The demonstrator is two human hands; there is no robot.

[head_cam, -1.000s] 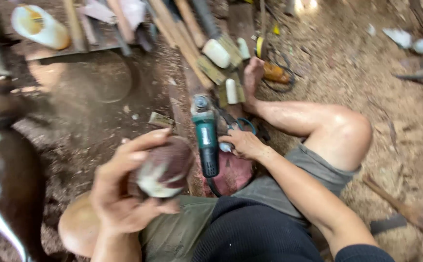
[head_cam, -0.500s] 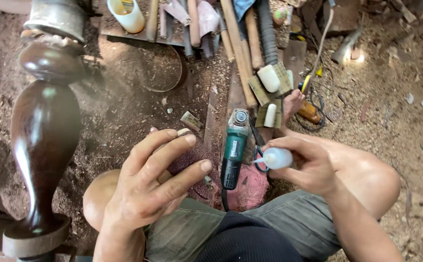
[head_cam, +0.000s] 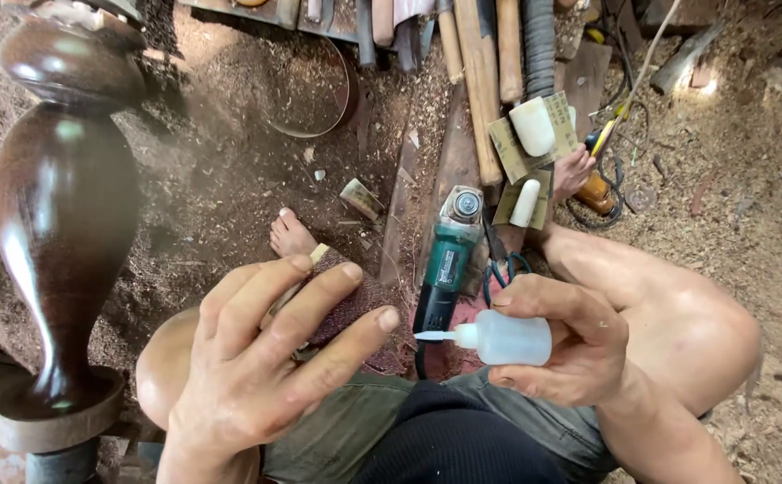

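Note:
My left hand (head_cam: pixel 274 358) grips a dark brown rounded piece of wood (head_cam: pixel 355 314) over my left knee, the fingers spread across it and hiding most of it. My right hand (head_cam: pixel 561 345) holds a small white squeeze bottle (head_cam: pixel 498 339) on its side, its thin nozzle pointing left, close to the wood and my left fingertips. Just beyond both hands a green angle grinder (head_cam: pixel 445 260) lies on the ground between my legs.
A tall dark turned wooden post (head_cam: pixel 64 215) stands at the left. Hammers and wooden handles (head_cam: pixel 485 72), sandpaper sheets (head_cam: pixel 525 143), white cylinders, blue scissors (head_cam: pixel 503 269) and cables lie ahead. Sawdust covers the ground. My bare feet (head_cam: pixel 292 235) rest near the tools.
The view has swung left and steadied. My right hand now shows the white bottle held with its nozzle turned toward the wood in my left hand. The grinder lies where it was.

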